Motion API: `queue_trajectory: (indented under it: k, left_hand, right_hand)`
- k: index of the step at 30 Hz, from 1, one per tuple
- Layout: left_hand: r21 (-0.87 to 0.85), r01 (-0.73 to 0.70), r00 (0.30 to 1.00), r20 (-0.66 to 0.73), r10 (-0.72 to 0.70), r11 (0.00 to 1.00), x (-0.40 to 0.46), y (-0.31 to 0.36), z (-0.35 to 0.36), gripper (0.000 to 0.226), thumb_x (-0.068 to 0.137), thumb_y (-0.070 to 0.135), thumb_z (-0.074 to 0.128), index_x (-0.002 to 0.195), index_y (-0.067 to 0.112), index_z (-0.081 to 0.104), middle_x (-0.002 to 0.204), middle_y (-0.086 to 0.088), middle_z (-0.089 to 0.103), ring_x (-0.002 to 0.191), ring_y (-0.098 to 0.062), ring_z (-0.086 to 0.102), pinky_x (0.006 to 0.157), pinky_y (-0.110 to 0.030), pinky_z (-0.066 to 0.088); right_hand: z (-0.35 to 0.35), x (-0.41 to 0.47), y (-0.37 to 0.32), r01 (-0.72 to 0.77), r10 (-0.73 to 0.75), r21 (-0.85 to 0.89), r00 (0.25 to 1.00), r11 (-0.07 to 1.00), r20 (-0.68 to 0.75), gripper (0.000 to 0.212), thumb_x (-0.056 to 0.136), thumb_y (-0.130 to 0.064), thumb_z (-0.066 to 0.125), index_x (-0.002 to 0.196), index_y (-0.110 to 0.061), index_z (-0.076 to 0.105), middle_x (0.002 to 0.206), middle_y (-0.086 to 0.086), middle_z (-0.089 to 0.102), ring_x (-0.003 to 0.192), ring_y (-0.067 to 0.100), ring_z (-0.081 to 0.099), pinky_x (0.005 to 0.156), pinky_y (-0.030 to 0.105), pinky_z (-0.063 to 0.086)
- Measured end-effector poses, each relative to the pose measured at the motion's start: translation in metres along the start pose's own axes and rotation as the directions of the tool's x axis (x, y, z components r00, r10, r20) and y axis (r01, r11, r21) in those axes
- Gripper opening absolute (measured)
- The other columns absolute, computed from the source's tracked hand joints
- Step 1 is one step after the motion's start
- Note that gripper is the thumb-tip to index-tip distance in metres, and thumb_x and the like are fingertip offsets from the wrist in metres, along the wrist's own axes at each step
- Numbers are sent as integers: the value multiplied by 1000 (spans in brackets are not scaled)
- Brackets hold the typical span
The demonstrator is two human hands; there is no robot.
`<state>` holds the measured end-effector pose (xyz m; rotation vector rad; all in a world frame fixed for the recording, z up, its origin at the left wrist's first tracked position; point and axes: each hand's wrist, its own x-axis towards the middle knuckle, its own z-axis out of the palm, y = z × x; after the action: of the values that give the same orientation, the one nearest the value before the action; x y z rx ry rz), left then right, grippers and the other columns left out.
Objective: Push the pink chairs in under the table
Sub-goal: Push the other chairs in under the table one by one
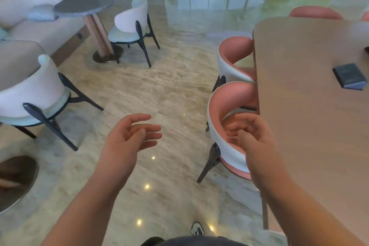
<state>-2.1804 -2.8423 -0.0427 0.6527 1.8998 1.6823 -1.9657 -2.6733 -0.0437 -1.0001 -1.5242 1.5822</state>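
We are reaching both hands, left [129,136] and right [249,132], empty and loosely apart, toward the near chair [223,106], partly tucked at the surface [309,126] edge. Next, we judge, we are needing a grip on its backrest for pushing.

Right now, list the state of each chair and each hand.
Near pink chair: seat partly under the table, back sticking out.
Far pink chair: tucked partly under, back out.
Left hand: open, holding nothing.
Right hand: loosely curled, empty, in front of the near chair.
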Motion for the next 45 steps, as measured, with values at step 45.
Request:
queue_trajectory:
  k: [45]
  left_hand:
    - [153, -68, 572, 815, -87, 986, 762, 33, 303, 34, 104, -5, 46, 108, 16, 73, 96, -14, 80, 87, -30, 79, 72, -30, 62]
  right_hand:
    - [93, 546, 64, -52, 260, 270, 494, 962, -830, 41, 95, 11, 44, 107, -21, 67, 92, 3, 74, 86, 22, 71, 79, 35, 60]
